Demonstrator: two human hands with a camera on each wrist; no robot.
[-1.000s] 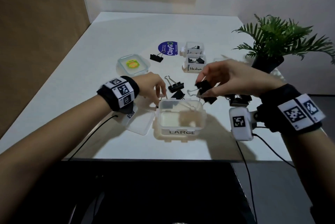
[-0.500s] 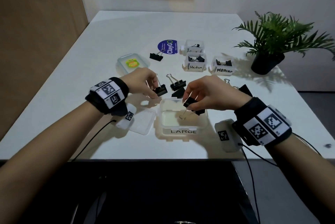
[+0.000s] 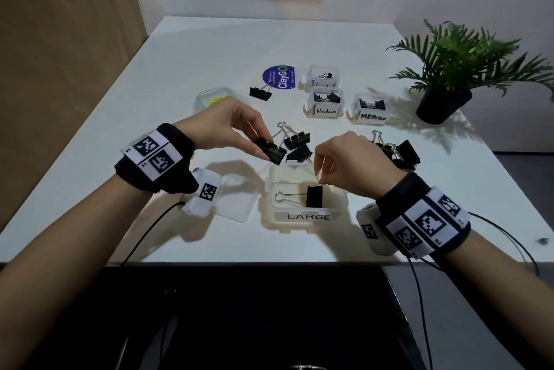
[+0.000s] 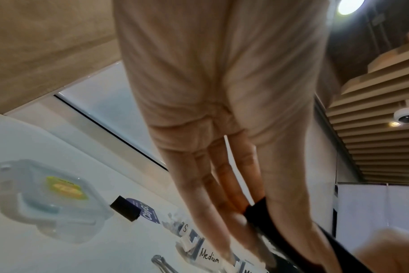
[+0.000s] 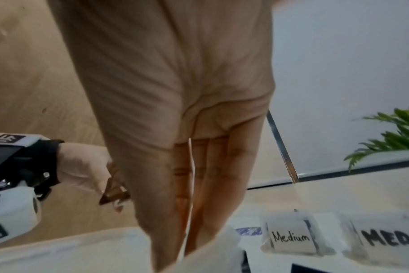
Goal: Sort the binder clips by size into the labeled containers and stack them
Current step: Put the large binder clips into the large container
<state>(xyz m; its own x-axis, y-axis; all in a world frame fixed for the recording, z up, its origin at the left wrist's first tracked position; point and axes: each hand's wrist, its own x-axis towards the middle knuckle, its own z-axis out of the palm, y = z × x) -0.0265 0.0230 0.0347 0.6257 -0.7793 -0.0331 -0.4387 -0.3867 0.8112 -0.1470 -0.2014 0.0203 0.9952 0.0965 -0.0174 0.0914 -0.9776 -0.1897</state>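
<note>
A clear container labelled LARGE (image 3: 308, 216) stands near the table's front edge, with one large black binder clip (image 3: 314, 196) lying inside it. My right hand (image 3: 322, 173) hovers just above that clip with its fingers pointing down and nothing in them. My left hand (image 3: 263, 145) pinches another large black clip (image 3: 271, 151) between thumb and fingers, just beyond the container's back left corner. The left wrist view shows this held clip (image 4: 259, 208) at the fingertips. Two more clips (image 3: 296, 139) lie behind the container.
A pile of clips (image 3: 401, 154) lies behind my right wrist, and one clip (image 3: 260, 92) sits by the blue sticker (image 3: 280, 79). Two Medium boxes (image 3: 326, 104) (image 3: 371, 110) and a small one (image 3: 323, 77) stand further back. A loose lid (image 3: 236, 199), a closed tub (image 3: 209, 98) and a plant (image 3: 443, 100) are also on the table.
My right hand carried a clip down into the LARGE container and let it go. My left hand picked up a clip from the table and lifted it toward the container.
</note>
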